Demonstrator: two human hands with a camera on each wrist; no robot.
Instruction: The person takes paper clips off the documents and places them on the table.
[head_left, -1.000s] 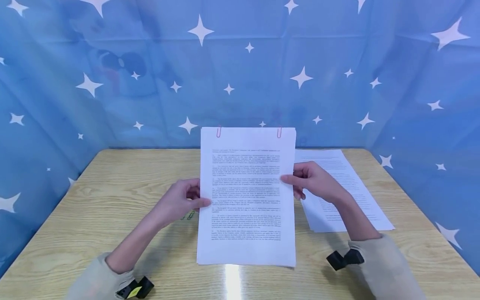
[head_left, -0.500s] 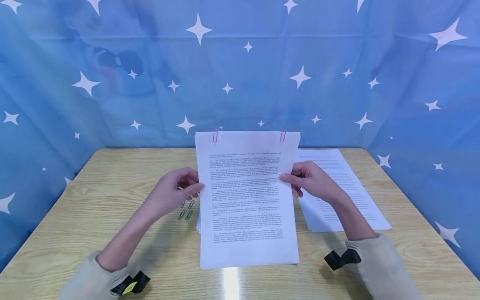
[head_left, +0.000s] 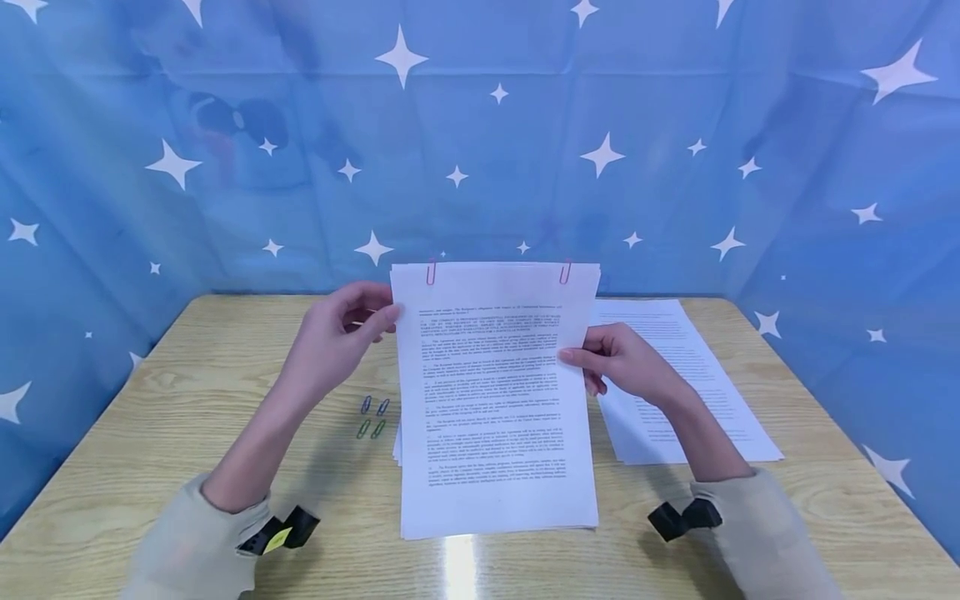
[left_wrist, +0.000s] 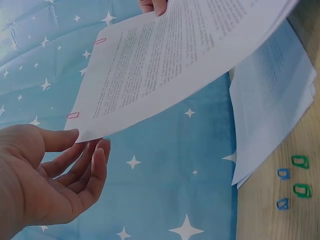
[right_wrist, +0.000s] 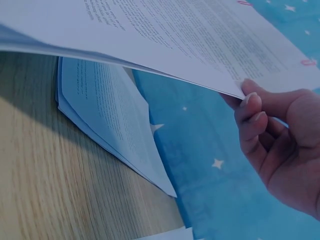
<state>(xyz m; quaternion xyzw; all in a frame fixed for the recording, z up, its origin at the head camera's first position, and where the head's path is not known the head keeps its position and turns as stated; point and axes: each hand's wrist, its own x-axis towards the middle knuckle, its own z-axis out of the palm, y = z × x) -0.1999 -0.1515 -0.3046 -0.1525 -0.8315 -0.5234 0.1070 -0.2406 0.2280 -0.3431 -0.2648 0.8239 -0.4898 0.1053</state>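
Observation:
A stack of printed sheets (head_left: 495, 400) stands raised above the table, facing me, with two pink paper clips (head_left: 431, 272) on its top edge. My right hand (head_left: 626, 362) pinches the right edge at mid-height, thumb in front and fingers behind. High on the left edge, my left hand (head_left: 341, 337) holds the paper near the upper corner between thumb and curled fingers. In the left wrist view, its thumb (left_wrist: 62, 140) lies at the corner beside one pink clip (left_wrist: 73, 115). Fingers behind the sheets are partly hidden.
Blue and green paper clips (head_left: 378, 429) lie on the wooden table (head_left: 187, 417) left of the raised stack. Another printed stack (head_left: 690, 392) lies at the right. A further stack (left_wrist: 270, 95), mostly hidden in the head view, lies behind the raised one. A blue star-patterned curtain (head_left: 480, 125) surrounds the table.
My left hand has moved up the left edge towards the upper corner, uncovering the loose clips on the table. The stack shifted slightly, then stayed still; the right hand keeps its grip.

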